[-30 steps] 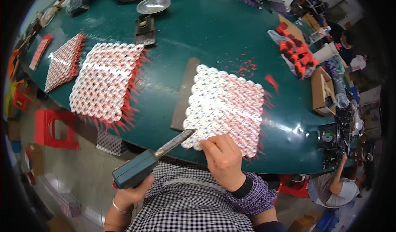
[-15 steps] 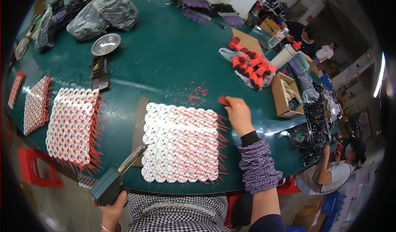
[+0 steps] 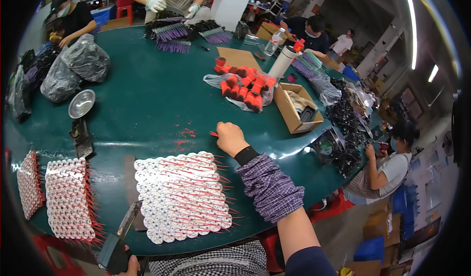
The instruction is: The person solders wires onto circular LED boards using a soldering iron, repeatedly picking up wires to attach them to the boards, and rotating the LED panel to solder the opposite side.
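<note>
My right hand [image 3: 230, 137] is closed around a small red piece [image 3: 214, 134] on the green surface [image 3: 147, 104], just beyond the far right corner of the white disc mat [image 3: 181, 195]. My left hand [image 3: 130, 267], at the near edge, grips a dark handheld tool [image 3: 117, 241] whose blade touches the mat's left side.
</note>
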`<act>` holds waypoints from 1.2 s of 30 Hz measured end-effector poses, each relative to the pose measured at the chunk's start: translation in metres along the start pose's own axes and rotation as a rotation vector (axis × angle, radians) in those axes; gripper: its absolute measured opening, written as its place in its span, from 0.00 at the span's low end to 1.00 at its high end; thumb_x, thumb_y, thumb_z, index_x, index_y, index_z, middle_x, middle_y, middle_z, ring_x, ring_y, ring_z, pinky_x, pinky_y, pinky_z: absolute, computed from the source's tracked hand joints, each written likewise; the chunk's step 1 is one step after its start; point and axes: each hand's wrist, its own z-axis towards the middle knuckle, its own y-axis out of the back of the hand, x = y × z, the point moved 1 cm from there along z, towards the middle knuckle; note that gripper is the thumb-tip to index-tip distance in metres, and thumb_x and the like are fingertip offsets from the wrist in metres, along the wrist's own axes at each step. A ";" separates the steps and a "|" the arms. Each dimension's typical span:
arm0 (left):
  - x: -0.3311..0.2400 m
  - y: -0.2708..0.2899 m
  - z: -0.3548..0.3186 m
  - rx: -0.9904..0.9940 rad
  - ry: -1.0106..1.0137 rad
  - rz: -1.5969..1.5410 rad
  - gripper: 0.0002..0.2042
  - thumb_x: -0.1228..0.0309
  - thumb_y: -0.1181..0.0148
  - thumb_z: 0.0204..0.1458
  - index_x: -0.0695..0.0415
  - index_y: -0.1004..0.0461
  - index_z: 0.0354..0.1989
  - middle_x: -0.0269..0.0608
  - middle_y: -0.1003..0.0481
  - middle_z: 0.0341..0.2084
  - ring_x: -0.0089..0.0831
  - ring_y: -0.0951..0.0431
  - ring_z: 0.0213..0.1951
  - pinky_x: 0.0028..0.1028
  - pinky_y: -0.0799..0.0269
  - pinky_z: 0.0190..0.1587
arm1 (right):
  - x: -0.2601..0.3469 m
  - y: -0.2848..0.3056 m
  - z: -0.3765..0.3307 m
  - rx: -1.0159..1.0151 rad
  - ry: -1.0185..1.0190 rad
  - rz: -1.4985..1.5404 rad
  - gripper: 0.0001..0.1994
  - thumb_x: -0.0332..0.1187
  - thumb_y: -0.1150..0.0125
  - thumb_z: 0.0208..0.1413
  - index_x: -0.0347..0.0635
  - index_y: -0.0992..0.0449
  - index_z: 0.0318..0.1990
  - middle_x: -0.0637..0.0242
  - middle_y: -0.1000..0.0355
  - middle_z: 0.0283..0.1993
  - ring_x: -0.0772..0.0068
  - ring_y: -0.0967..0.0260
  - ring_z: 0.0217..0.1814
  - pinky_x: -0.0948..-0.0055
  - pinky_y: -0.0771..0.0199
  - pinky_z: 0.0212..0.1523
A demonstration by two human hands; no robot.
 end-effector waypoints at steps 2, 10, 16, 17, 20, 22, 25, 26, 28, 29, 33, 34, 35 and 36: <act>-0.004 0.002 -0.003 -0.011 -0.008 0.032 0.17 0.86 0.35 0.51 0.67 0.24 0.50 0.37 0.24 0.27 0.17 0.33 0.19 0.20 0.38 0.21 | 0.000 -0.003 -0.002 -0.014 -0.007 0.032 0.04 0.23 0.41 0.46 0.33 0.24 0.31 0.47 0.24 0.32 0.42 0.25 0.40 0.51 0.23 0.42; 0.030 0.019 -0.012 -0.105 0.176 -0.090 0.22 0.86 0.38 0.47 0.65 0.31 0.53 0.46 0.24 0.41 0.23 0.29 0.20 0.24 0.33 0.20 | -0.014 -0.010 -0.030 -0.174 -0.103 0.299 0.08 0.26 0.39 0.47 0.38 0.18 0.35 0.50 0.26 0.34 0.47 0.26 0.39 0.53 0.25 0.42; 0.006 0.000 -0.004 0.059 0.097 -0.032 0.15 0.84 0.34 0.52 0.65 0.23 0.49 0.32 0.25 0.25 0.17 0.34 0.20 0.20 0.39 0.22 | -0.024 -0.007 -0.043 -0.289 -0.075 0.428 0.06 0.29 0.34 0.52 0.38 0.17 0.36 0.54 0.24 0.35 0.50 0.24 0.39 0.59 0.24 0.41; 0.031 0.013 -0.007 0.029 0.071 -0.003 0.14 0.83 0.35 0.53 0.64 0.23 0.49 0.31 0.26 0.25 0.17 0.34 0.19 0.20 0.40 0.22 | -0.027 -0.009 -0.045 -0.327 -0.023 0.511 0.06 0.30 0.34 0.52 0.39 0.16 0.35 0.53 0.24 0.37 0.49 0.25 0.40 0.58 0.25 0.43; 0.016 0.009 -0.006 0.047 0.038 0.032 0.14 0.82 0.37 0.55 0.65 0.24 0.50 0.32 0.28 0.24 0.17 0.36 0.19 0.20 0.42 0.22 | -0.015 -0.001 -0.043 -0.257 -0.090 0.531 0.06 0.30 0.35 0.53 0.40 0.16 0.36 0.55 0.21 0.34 0.51 0.23 0.38 0.59 0.24 0.42; 0.007 0.007 -0.007 0.080 0.035 0.057 0.15 0.83 0.37 0.55 0.66 0.25 0.51 0.33 0.28 0.24 0.17 0.35 0.19 0.20 0.41 0.22 | -0.008 0.006 -0.041 -0.198 -0.125 0.588 0.07 0.30 0.35 0.53 0.39 0.17 0.37 0.55 0.20 0.33 0.50 0.22 0.37 0.59 0.23 0.41; 0.004 0.002 -0.003 0.015 0.105 0.002 0.16 0.85 0.37 0.53 0.67 0.26 0.52 0.35 0.27 0.25 0.18 0.34 0.19 0.20 0.39 0.22 | -0.011 0.035 -0.047 -0.140 -0.186 0.601 0.07 0.30 0.36 0.54 0.38 0.17 0.37 0.53 0.21 0.33 0.50 0.22 0.37 0.57 0.24 0.41; 0.002 -0.001 0.000 0.043 0.095 -0.031 0.17 0.85 0.37 0.53 0.67 0.26 0.52 0.36 0.27 0.26 0.18 0.34 0.19 0.20 0.37 0.22 | -0.013 0.046 -0.050 -0.129 -0.138 0.458 0.08 0.30 0.36 0.54 0.37 0.17 0.39 0.54 0.21 0.33 0.50 0.23 0.37 0.58 0.24 0.39; -0.004 -0.006 0.001 0.063 0.082 -0.053 0.17 0.86 0.37 0.52 0.67 0.26 0.52 0.36 0.26 0.26 0.18 0.33 0.19 0.20 0.36 0.23 | -0.019 0.057 -0.052 -0.114 -0.089 0.329 0.09 0.29 0.36 0.54 0.37 0.17 0.40 0.54 0.22 0.33 0.51 0.23 0.37 0.59 0.24 0.37; -0.008 -0.009 0.000 0.060 0.067 -0.056 0.17 0.86 0.37 0.52 0.67 0.26 0.51 0.36 0.26 0.26 0.18 0.33 0.19 0.20 0.36 0.23 | -0.021 0.061 -0.052 -0.121 -0.031 0.217 0.07 0.28 0.37 0.54 0.36 0.17 0.38 0.55 0.23 0.33 0.50 0.23 0.38 0.58 0.24 0.37; -0.007 -0.006 -0.001 0.057 0.082 -0.063 0.16 0.86 0.38 0.53 0.67 0.26 0.51 0.37 0.27 0.27 0.18 0.33 0.19 0.20 0.36 0.23 | -0.008 0.070 -0.046 -0.090 0.106 -0.149 0.03 0.25 0.39 0.50 0.38 0.19 0.29 0.54 0.23 0.29 0.52 0.21 0.37 0.57 0.21 0.39; -0.008 -0.005 -0.001 0.062 0.083 -0.066 0.16 0.86 0.38 0.53 0.67 0.26 0.51 0.37 0.27 0.27 0.18 0.33 0.19 0.20 0.36 0.23 | -0.006 0.068 -0.046 -0.089 0.102 -0.153 0.03 0.25 0.39 0.50 0.38 0.19 0.29 0.54 0.23 0.29 0.52 0.21 0.37 0.57 0.21 0.39; -0.009 -0.005 -0.001 0.080 0.067 -0.092 0.16 0.86 0.38 0.52 0.67 0.26 0.51 0.37 0.26 0.27 0.19 0.33 0.20 0.20 0.36 0.23 | -0.004 0.062 -0.044 -0.024 0.128 -0.192 0.03 0.25 0.39 0.48 0.39 0.20 0.28 0.54 0.23 0.29 0.53 0.21 0.36 0.57 0.21 0.38; -0.009 -0.006 0.000 0.097 0.049 -0.116 0.17 0.86 0.38 0.52 0.68 0.27 0.51 0.37 0.26 0.27 0.19 0.33 0.20 0.20 0.36 0.23 | -0.002 0.057 -0.042 0.040 0.153 -0.229 0.02 0.25 0.39 0.47 0.40 0.21 0.27 0.54 0.22 0.29 0.53 0.21 0.36 0.58 0.20 0.38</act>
